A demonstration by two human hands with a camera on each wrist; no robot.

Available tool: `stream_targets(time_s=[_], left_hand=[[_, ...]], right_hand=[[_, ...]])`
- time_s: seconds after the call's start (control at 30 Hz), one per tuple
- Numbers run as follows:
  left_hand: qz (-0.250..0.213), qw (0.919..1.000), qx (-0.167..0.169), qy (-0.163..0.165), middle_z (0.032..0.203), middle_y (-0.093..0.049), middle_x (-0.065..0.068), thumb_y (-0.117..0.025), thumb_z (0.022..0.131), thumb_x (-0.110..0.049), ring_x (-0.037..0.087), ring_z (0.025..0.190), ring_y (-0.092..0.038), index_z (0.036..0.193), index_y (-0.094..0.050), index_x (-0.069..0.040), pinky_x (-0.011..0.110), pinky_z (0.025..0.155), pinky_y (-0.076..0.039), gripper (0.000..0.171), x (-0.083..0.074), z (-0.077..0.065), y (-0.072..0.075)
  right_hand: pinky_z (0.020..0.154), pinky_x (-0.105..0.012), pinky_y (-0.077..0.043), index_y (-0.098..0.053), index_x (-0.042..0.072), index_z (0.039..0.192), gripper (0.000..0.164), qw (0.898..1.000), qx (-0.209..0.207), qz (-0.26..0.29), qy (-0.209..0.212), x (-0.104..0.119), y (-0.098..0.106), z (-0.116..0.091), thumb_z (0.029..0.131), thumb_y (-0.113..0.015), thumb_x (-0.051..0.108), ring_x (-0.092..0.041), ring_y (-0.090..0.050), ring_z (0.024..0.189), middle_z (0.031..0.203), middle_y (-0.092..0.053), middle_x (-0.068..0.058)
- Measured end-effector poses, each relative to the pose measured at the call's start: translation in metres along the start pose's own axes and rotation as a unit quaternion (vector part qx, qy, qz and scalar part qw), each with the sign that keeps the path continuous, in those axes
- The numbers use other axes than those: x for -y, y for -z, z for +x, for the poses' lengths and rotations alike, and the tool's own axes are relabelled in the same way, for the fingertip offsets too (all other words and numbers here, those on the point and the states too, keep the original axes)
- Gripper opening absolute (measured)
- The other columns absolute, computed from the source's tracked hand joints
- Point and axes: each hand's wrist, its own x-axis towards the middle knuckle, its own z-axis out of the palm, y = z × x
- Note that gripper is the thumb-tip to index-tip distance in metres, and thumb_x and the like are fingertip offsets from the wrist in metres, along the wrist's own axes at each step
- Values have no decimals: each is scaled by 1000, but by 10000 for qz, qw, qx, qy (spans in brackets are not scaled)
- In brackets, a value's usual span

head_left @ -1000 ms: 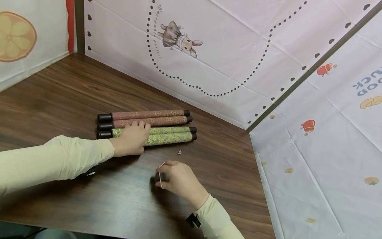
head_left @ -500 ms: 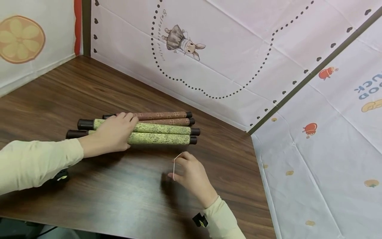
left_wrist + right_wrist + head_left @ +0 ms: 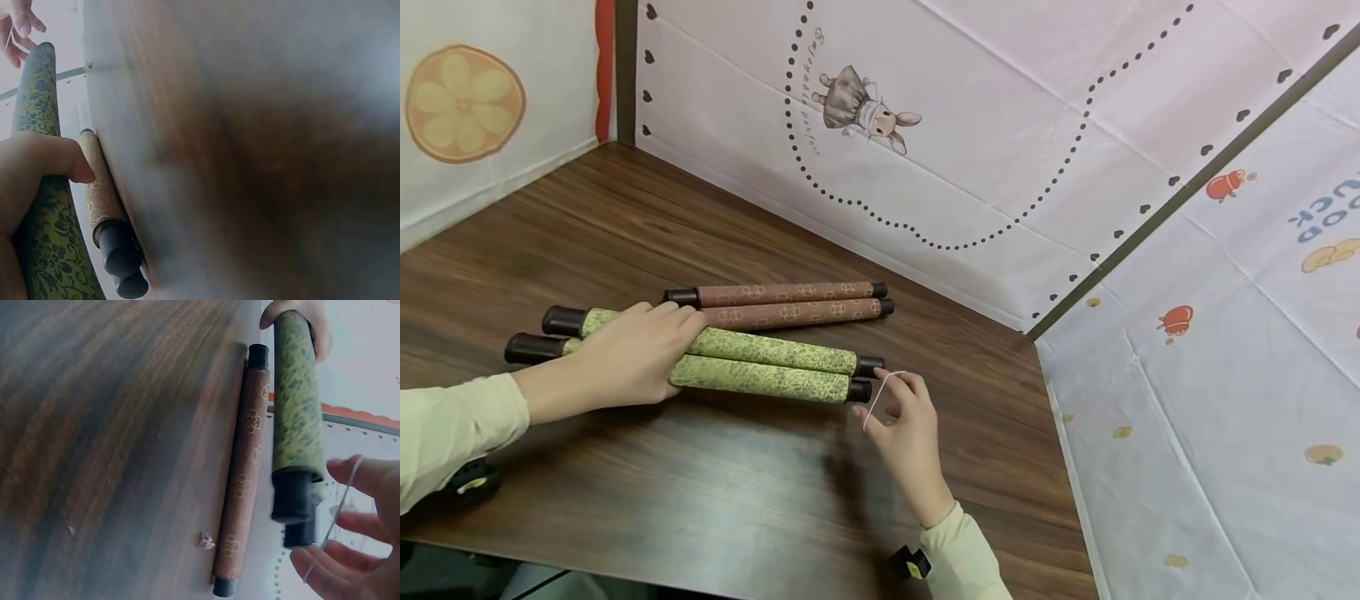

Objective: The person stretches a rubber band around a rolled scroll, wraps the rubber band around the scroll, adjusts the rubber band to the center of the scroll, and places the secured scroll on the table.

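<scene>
My left hand (image 3: 636, 346) grips two green patterned scrolls (image 3: 767, 379) with dark end knobs, lying side by side. In the wrist views they are raised above the table, thumb across one roll (image 3: 47, 225). My right hand (image 3: 910, 429) is spread near their right-hand ends, a thin pale rubber band (image 3: 874, 402) stretched between its thumb and fingers. In the right wrist view the band passes beside the black knobs (image 3: 294, 497), not around them. Two reddish-brown scrolls (image 3: 805, 292) with a gold flower pattern lie together on the table behind.
The dark wood table (image 3: 715, 492) ends at a front edge below. A printed pink cloth wall (image 3: 970, 125) stands behind and a white one (image 3: 1225, 375) on the right. A small crumpled bit (image 3: 206, 539) lies near the brown scrolls.
My left hand has picked up the green scrolls and drawn them left and forward, away from the brown pair. The right hand with the rubber band has moved right and up to their ends.
</scene>
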Motion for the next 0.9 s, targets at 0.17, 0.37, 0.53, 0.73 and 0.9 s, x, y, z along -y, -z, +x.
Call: stream_targets(time_s=[0.17, 0.37, 0.53, 0.73, 0.9], left_hand=[[-78, 9997, -200, -94, 101, -66, 11, -89, 49, -34, 28, 88, -62, 119, -56, 0, 43, 70, -50, 85, -1, -10, 3], [-104, 9987, -434, -257, 99, -65, 10, -90, 46, -35, 27, 87, -62, 115, -56, -1, 42, 67, -49, 84, -3, -15, 5], [-184, 9976, -531, -406, 102, -66, 11, -90, 45, -32, 28, 90, -63, 118, -56, 0, 43, 70, -50, 87, -7, -17, 4], [-162, 9964, -520, -642, 107, -66, 13, -91, 43, -35, 30, 96, -64, 120, -56, 0, 45, 76, -51, 92, -8, -19, 3], [-145, 9928, -661, -984, 104, -65, 11, -90, 40, -34, 26, 95, -62, 119, -57, 0, 42, 77, -51, 92, -3, -24, 2]], right_hand=[[76, -36, -61, -64, 18, 129, 60, 9919, -213, 948, -820, -1, -4, 0, 73, -86, 17, -25, -64, 107, 121, -59, -11], [78, -29, -60, -54, 14, 140, 68, 9379, -26, 2863, -1959, 1, -12, -1, 77, -80, 8, -25, -68, 104, 125, -61, -18], [75, -30, -59, -49, 15, 143, 69, 8753, 84, 3986, -2738, 9, -20, -1, 80, -75, 5, -10, -65, 93, 115, -60, -11], [84, -22, -52, -59, 9, 131, 55, 8768, -105, 3960, -2724, 12, -26, -1, 79, -75, 7, -10, -62, 101, 122, -62, -12], [82, -22, -53, -64, -2, 123, 45, 8749, 191, 4070, -2616, 11, -26, -2, 80, -75, 7, -10, -62, 98, 118, -64, -10]])
